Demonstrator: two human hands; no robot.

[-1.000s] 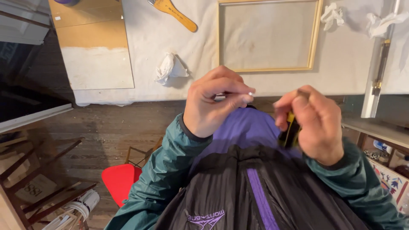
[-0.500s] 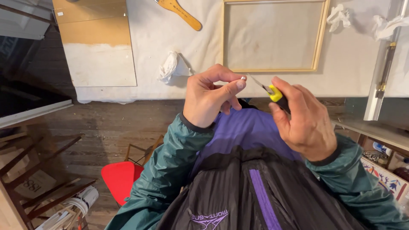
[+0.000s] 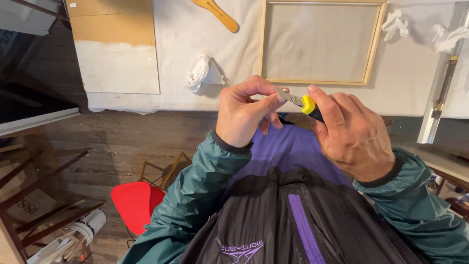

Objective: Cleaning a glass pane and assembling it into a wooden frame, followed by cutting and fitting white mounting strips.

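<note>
Head-worn view, steeply downward, close

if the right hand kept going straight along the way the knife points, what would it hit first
Most likely the left hand: the right hand holds a yellow-and-black utility knife whose metal blade points left, and the left fingers already pinch its tip. Nothing shows between them.

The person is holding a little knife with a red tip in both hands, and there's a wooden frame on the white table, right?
Nearly. The head view shows the utility knife has a yellow tip, not red. The right hand grips it, the left hand pinches its blade, and the wooden frame lies on the white table.
</note>
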